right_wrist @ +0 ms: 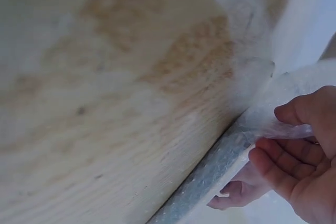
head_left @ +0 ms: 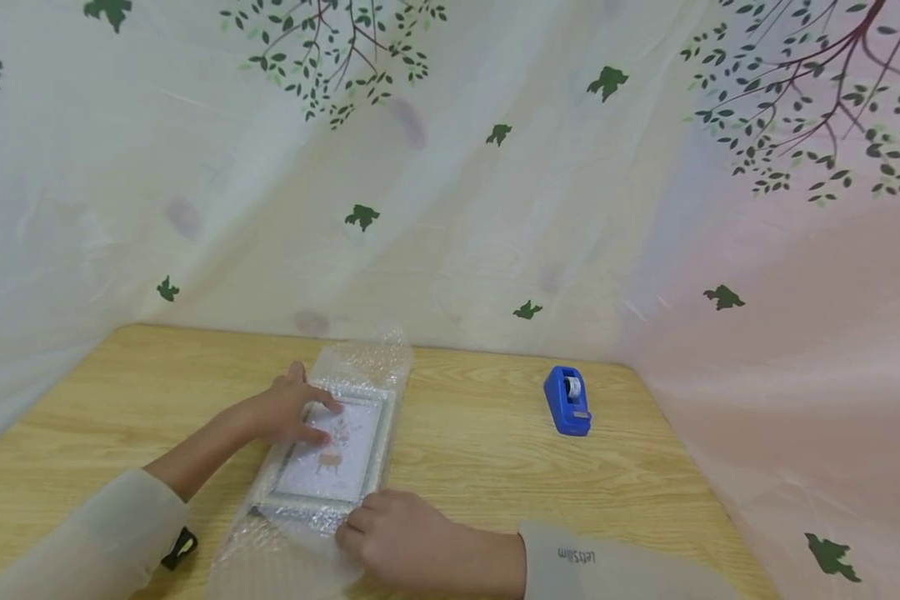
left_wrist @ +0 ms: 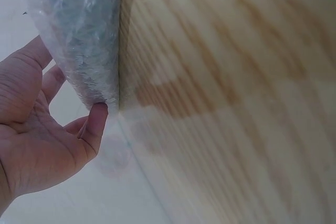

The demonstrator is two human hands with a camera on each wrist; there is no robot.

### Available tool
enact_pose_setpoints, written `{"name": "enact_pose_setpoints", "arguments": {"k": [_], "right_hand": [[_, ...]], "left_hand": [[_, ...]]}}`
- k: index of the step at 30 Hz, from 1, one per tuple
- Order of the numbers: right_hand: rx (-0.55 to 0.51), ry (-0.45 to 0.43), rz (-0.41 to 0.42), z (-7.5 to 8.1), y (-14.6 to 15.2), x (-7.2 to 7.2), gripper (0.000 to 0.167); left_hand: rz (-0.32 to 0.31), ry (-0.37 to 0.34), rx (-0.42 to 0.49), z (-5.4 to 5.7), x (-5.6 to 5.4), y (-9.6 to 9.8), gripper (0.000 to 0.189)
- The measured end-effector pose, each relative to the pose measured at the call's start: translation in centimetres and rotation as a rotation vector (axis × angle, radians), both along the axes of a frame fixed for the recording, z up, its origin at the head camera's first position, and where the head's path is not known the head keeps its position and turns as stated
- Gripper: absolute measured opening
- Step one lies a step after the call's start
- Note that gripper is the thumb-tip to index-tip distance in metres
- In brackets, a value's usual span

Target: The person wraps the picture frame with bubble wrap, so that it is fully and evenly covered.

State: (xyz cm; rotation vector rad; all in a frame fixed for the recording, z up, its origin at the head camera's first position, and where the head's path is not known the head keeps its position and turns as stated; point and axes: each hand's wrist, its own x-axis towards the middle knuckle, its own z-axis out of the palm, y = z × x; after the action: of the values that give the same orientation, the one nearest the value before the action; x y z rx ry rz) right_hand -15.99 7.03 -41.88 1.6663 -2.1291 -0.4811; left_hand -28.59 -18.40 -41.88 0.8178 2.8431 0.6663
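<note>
A picture frame (head_left: 356, 458) with a small printed drawing lies face up on a long strip of clear bubble wrap (head_left: 367, 362). The strip runs past the frame at both the far and near ends. My left hand (head_left: 288, 408) rests over the frame's left side with fingers spread, thumb and a finger on its face. In the left wrist view, a fingertip touches the edge of the wrapped side (left_wrist: 79, 30). Near the frame's close right corner, my right hand (head_left: 401, 533) pinches the bubble wrap. The right wrist view shows a fold of film (right_wrist: 286, 129) between thumb and fingers.
A blue tape dispenser (head_left: 567, 402) with a roll in it stands toward the right back of the wooden table (head_left: 480, 433). A small black object (head_left: 180, 548) lies beside my left sleeve. A leaf-printed cloth (head_left: 450, 225) hangs behind the table.
</note>
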Motion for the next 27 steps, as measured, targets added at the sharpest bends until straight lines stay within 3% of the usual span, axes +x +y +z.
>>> {"name": "enact_pose_setpoints", "arguments": {"k": [7,18,23,27], "right_hand": [[-0.177,-0.285,-0.046,0.3,0.4,-0.6,0.021],[-0.473,-0.932,-0.16,0.1,1.1,-2.7,0.015],[-0.549,-1.172,-0.237,-0.1,1.5,-3.6,0.009],[-0.631,-1.433,-0.341,-0.5,1.7,-4.6,0.012]], "left_hand": [[-0.013,-0.003,0.004,0.1,0.1,-0.2,0.046],[-0.022,-0.061,-0.019,0.2,-0.4,-0.3,0.045],[-0.045,-0.028,0.017,0.0,-0.9,-0.3,0.045],[-0.052,-0.006,0.056,0.0,-1.1,-0.1,0.049]]}}
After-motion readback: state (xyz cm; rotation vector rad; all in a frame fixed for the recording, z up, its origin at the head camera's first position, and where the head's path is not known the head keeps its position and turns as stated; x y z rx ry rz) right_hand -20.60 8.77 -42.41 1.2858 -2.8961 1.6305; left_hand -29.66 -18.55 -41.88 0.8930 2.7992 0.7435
